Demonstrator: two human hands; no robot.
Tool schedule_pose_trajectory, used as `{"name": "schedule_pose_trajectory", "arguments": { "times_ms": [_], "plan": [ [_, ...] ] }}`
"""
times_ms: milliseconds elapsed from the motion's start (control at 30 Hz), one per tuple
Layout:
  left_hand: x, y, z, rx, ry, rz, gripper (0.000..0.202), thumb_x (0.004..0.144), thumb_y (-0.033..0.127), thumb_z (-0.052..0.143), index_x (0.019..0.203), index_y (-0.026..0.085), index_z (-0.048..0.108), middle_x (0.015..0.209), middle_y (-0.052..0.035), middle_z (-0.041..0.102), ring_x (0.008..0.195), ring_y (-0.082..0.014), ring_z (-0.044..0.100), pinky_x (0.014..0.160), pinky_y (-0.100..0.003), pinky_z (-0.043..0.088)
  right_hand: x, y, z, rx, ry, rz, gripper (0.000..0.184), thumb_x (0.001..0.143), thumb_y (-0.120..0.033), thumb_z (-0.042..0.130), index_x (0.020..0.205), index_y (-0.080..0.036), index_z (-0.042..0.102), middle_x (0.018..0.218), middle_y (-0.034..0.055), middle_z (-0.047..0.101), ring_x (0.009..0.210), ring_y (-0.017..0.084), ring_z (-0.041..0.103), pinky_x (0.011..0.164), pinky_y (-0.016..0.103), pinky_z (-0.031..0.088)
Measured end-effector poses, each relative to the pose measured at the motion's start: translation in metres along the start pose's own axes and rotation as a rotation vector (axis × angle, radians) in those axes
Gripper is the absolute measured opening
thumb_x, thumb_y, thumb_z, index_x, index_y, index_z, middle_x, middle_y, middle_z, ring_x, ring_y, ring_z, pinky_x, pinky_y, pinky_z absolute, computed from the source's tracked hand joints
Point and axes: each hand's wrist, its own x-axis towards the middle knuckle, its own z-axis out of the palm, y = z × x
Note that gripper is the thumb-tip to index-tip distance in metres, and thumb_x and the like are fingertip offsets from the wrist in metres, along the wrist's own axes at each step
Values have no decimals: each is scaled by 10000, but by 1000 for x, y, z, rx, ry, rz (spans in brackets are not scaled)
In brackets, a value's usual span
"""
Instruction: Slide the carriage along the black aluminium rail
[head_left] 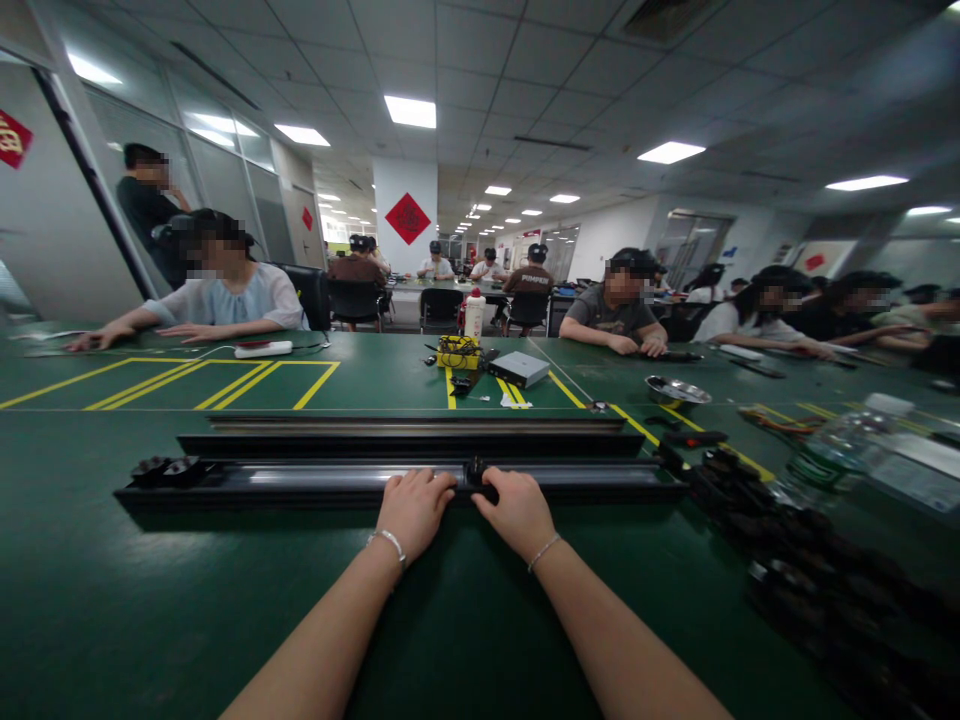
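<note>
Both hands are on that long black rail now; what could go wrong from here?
1. The left hand and right hand press a small black part on the long rail; fingers might get pinched.
2. The rail may slide into the black parts piled at its right end.

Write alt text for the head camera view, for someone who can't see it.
Two bare hands, left hand and right hand, rest on a long black rail lying across a green table, with a small black part between them. Other people sit at tables beyond.
</note>
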Motion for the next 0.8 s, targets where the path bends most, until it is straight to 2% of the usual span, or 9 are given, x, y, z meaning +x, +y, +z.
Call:
{"name": "schedule_pose_trajectory", "arguments": {
  "times_ms": [800],
  "plan": [
    [0,-1,2,1,-8,-12,255,853,360,333,1005,328,536,938,-5,571,914,-164,485,766,-324,287,0,2,3,-13,34,5,167,730,-374,563,800,-223,556,748,-10,623,735,148,539,695,262,296]
  ]
}}
